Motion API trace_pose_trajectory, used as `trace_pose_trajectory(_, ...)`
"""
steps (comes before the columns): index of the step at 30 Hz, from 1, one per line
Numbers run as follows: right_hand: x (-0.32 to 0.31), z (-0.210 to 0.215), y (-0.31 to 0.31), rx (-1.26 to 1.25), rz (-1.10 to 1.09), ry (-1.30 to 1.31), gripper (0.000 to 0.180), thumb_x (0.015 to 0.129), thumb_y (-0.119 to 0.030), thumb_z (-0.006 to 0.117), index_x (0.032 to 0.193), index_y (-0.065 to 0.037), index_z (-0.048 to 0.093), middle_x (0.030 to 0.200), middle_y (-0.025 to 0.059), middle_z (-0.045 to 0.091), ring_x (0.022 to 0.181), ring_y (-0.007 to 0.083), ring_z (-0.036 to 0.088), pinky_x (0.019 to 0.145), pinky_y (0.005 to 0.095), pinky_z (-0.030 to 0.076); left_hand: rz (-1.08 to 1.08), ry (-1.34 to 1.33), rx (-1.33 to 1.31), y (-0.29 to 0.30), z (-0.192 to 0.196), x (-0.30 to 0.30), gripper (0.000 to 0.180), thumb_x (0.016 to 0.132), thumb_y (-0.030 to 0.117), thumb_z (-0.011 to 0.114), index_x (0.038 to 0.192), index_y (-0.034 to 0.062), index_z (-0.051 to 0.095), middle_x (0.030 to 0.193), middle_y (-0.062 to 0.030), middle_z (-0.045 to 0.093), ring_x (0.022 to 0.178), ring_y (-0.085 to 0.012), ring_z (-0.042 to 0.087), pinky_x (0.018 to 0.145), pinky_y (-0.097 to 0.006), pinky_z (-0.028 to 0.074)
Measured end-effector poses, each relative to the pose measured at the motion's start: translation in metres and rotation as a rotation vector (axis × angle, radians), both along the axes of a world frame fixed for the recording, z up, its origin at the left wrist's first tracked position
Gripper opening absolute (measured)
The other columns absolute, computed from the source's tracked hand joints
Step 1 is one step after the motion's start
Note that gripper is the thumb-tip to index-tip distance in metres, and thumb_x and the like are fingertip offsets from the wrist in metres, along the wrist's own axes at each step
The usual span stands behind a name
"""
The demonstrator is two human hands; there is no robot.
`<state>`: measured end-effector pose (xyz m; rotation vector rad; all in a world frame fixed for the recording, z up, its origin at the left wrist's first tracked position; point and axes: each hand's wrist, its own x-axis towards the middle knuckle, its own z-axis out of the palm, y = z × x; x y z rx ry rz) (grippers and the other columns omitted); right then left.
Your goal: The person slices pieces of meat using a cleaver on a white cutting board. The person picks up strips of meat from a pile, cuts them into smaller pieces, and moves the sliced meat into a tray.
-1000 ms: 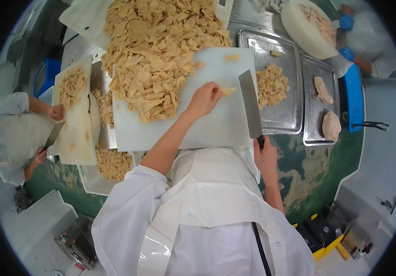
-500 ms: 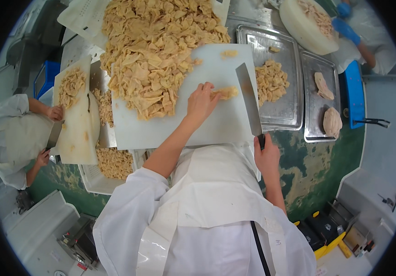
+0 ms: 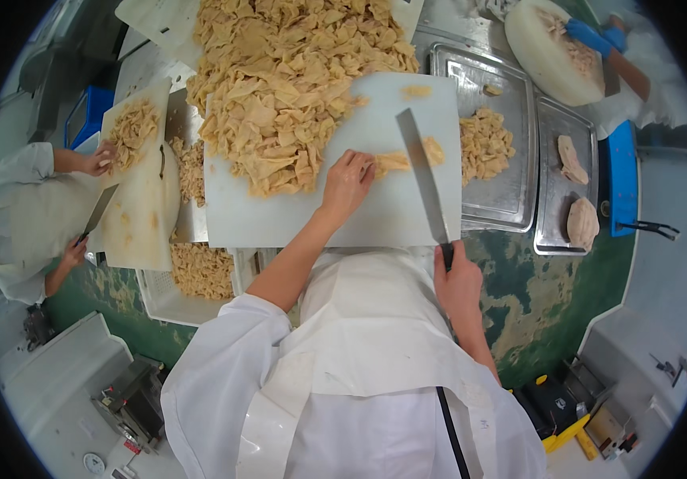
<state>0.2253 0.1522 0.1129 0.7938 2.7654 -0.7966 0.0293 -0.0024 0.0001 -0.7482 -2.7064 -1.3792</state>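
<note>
The right hand [image 3: 459, 281] wraps its fingers round the handle of a knife [image 3: 422, 177]. The left hand's [image 3: 346, 190] fingers curl at the left end of a strip [image 3: 393, 162]; whether they pinch it, I cannot tell. The strip lies on a board [image 3: 279, 227], the blade across it. Beyond rises a pile [image 3: 287, 80].

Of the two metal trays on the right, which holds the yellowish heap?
The left tray, nearer the person's cutting board; the right tray holds two larger, paler pieces instead.
</note>
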Motion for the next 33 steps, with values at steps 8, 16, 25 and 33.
trace_pose_trajectory(8,0.012,-0.018,-0.007,-0.002,0.012,-0.041,0.024,0.096,-0.026,0.056,0.091,-0.003,0.052,0.064,0.0213,0.061,0.062,0.0439,0.062,0.057,0.0529,0.047,0.076,0.214,-0.159,-0.029,0.015,-0.026,0.014,0.083,0.006,0.069,0.097,0.0064,0.065,0.091,-0.0075,0.064,0.075,-0.0237,0.064,0.068,-0.035,0.052)
trace_pose_trajectory(16,0.003,-0.032,-0.01,-0.044,0.065,-0.04,0.027,0.096,-0.029,0.056,0.1,-0.002,0.055,0.067,0.024,0.063,0.067,0.0468,0.062,0.061,0.0537,0.047,0.121,0.676,-0.573,-0.018,0.044,-0.118,0.028,0.083,0.011,0.062,0.111,0.0082,0.062,0.102,-0.0087,0.063,0.107,-0.0285,0.053,0.091,-0.044,0.041)
trace_pose_trajectory(25,0.01,-0.03,0.046,-0.049,-0.238,0.052,0.029,0.096,-0.03,0.056,0.1,-0.001,0.056,0.071,0.0248,0.064,0.073,0.0476,0.062,0.063,0.0542,0.046,-0.054,0.404,-0.654,-0.019,0.041,-0.152,0.011,0.084,0.009,0.061,0.089,0.0059,0.07,0.094,-0.0119,0.067,0.098,-0.0268,0.057,0.089,-0.042,0.041)
trace_pose_trajectory(33,0.009,-0.036,0.039,-0.08,-0.219,0.041,0.029,0.095,-0.031,0.056,0.095,-0.002,0.055,0.07,0.024,0.063,0.071,0.0481,0.06,0.061,0.0538,0.045,-0.224,-0.845,0.449,0.037,0.033,-0.088,0.018,0.093,0.015,0.059,0.109,0.0056,0.06,0.082,-0.006,0.066,0.07,-0.0144,0.061,0.065,-0.029,0.05)
